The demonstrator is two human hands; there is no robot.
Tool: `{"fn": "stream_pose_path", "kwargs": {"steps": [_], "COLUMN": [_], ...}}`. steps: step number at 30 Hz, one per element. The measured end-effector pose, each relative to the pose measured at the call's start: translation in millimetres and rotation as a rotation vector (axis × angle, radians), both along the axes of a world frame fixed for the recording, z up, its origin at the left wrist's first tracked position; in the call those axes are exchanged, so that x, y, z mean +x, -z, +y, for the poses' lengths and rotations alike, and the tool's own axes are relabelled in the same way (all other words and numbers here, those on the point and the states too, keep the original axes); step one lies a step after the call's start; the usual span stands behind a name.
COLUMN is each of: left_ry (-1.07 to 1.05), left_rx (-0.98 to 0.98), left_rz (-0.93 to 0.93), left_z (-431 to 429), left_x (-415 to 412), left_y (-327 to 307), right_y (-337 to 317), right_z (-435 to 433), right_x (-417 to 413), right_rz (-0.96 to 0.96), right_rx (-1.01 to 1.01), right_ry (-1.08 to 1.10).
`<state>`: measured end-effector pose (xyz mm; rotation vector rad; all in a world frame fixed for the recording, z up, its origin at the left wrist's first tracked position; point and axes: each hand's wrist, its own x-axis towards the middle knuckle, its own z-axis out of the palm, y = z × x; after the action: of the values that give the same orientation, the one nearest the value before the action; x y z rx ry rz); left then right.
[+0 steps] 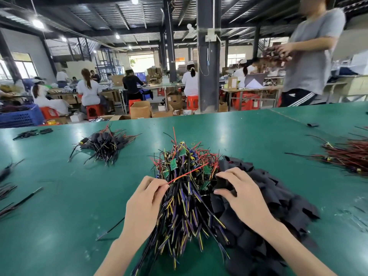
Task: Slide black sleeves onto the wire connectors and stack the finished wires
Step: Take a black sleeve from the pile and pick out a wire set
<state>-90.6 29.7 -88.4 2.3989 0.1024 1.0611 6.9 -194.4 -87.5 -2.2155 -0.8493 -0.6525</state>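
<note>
A big tangle of unsleeved wires (185,188) with small green boards lies on the green table in front of me. My left hand (145,198) pinches a red wire (185,174) at the tangle's left edge. To the right spreads a heap of flat black sleeves (274,198). My right hand (239,188) grips one black sleeve (222,183) at the heap's near-left edge, thumb and fingers curled round it. A stack of sleeved wires (105,143) lies at the far left.
The green table (69,196) carries loose black wires along its left edge and a pile of red wires (350,156) at the far right. A person in a grey shirt (312,54) stands beyond the table's far right corner holding a wire bundle. Workers sit at benches behind.
</note>
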Motion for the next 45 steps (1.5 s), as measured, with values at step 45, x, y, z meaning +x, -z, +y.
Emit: {"fn": "stream_pose_path", "kwargs": {"steps": [45], "left_ry": [0.003], "left_rx": [0.16], "left_rz": [-0.023], "left_z": [2.1], "left_x": [-1.3], "left_y": [1.8], "right_y": [1.5], "right_z": [0.9], "right_x": [0.9], "right_rz": [0.047], "right_rx": [0.09], "right_ry": [-0.016]}}
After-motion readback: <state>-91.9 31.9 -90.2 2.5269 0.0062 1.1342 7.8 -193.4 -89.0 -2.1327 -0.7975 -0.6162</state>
